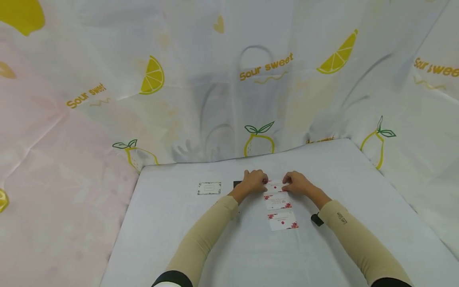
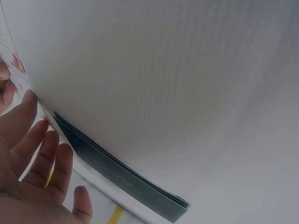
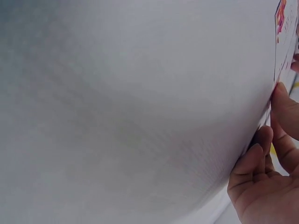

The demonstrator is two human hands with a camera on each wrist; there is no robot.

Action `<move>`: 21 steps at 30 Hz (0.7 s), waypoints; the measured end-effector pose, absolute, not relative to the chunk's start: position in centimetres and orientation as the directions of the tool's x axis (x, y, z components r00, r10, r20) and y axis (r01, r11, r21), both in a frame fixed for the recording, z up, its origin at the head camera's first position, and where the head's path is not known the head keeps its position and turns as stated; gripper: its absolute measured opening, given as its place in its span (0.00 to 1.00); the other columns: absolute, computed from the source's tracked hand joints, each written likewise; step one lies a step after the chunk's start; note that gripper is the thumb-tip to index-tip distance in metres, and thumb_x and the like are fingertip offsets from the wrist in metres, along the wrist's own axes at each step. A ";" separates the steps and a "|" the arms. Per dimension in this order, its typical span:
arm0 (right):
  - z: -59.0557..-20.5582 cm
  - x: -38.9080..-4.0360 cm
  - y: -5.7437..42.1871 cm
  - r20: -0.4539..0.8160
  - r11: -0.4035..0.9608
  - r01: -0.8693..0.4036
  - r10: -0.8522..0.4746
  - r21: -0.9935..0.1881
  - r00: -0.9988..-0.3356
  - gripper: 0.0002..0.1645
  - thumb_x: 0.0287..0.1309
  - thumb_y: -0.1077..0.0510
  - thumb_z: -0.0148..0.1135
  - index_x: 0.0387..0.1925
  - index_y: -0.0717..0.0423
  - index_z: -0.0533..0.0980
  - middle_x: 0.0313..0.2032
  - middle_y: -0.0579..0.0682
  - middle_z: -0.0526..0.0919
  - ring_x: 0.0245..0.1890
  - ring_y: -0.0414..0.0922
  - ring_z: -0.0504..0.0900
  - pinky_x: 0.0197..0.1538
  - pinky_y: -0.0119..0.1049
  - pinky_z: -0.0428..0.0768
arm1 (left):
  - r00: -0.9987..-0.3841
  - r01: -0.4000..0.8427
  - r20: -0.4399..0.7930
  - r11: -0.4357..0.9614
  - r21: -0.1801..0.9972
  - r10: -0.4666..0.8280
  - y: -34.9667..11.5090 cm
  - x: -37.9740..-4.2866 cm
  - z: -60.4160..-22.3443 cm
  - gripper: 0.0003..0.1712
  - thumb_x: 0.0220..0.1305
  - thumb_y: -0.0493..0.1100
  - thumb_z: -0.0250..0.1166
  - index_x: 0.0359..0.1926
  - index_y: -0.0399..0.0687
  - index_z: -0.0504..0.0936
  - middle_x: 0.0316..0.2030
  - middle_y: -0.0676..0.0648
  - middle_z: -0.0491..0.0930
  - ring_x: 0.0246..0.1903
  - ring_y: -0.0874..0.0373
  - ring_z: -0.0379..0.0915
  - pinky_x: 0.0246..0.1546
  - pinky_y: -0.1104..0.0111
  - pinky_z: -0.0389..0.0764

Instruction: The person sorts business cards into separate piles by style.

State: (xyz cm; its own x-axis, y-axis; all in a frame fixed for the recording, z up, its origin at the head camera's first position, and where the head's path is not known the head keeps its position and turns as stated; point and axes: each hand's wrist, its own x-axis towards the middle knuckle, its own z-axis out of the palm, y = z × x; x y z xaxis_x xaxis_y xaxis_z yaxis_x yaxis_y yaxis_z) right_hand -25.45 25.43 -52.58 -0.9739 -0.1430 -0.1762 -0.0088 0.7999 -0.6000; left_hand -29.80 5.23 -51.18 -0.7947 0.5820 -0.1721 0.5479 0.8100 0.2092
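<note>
Both hands are at the farthest of three white cards with red floral corners, laid in a column. My left hand (image 1: 255, 181) holds the left edge of this far card (image 1: 275, 186), thumb at the near corner and fingertips farther up. At its right edge, my right hand (image 1: 298, 183) grips with thumb and curled fingers close to the tabletop. Just nearer lies the middle card (image 1: 277, 201), and below that the nearest card (image 1: 283, 221), slightly turned. Fingers cover the far card's side edges. Beside my left hand is a stack of dark cards (image 2: 121, 172), partly hidden by it in the head view.
A white card with a green leafy border (image 1: 209, 188) lies to the left on the white tabletop (image 1: 165, 239). A lemon-printed curtain (image 1: 215, 119) hangs round the table's back and sides. A small black object (image 1: 317, 219) shows at the right wrist.
</note>
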 end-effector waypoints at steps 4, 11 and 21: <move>-52.6 -25.4 25.5 -0.181 0.790 0.008 -0.131 -0.613 -0.975 0.12 0.57 0.59 0.69 0.40 0.63 0.78 0.39 0.57 0.80 0.40 0.50 0.76 0.48 0.46 0.76 | -0.789 0.561 -0.166 0.804 0.197 0.592 5.2 -29.7 -51.2 0.22 0.60 0.52 0.71 0.55 0.56 0.83 0.47 0.54 0.81 0.49 0.57 0.76 0.59 0.52 0.65; -52.3 -25.0 25.8 -0.215 0.759 0.069 -0.094 -0.647 -0.972 0.17 0.59 0.54 0.67 0.43 0.63 0.78 0.41 0.57 0.80 0.40 0.49 0.76 0.44 0.41 0.76 | -0.770 0.608 -0.102 0.772 0.184 0.630 4.7 -29.4 -51.3 0.20 0.66 0.54 0.65 0.57 0.57 0.81 0.53 0.52 0.80 0.53 0.55 0.75 0.53 0.56 0.69; -51.4 -23.8 26.5 -0.202 0.737 0.043 -0.129 -0.675 -0.971 0.22 0.58 0.54 0.69 0.49 0.63 0.76 0.50 0.61 0.79 0.50 0.56 0.77 0.52 0.49 0.79 | -0.724 0.632 -0.068 0.699 0.334 0.687 3.0 -28.5 -50.3 0.22 0.66 0.52 0.66 0.58 0.51 0.80 0.56 0.48 0.77 0.56 0.56 0.75 0.56 0.63 0.77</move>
State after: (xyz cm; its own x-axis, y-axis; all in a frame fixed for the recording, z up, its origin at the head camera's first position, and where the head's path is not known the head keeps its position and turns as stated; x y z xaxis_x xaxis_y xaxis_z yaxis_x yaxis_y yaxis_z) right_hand -23.78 26.53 -51.43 -0.9708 -0.1287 -0.2024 0.0431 0.7366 -0.6749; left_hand -28.53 2.95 -50.31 -0.7238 0.6866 -0.0685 0.6319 0.6995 0.3338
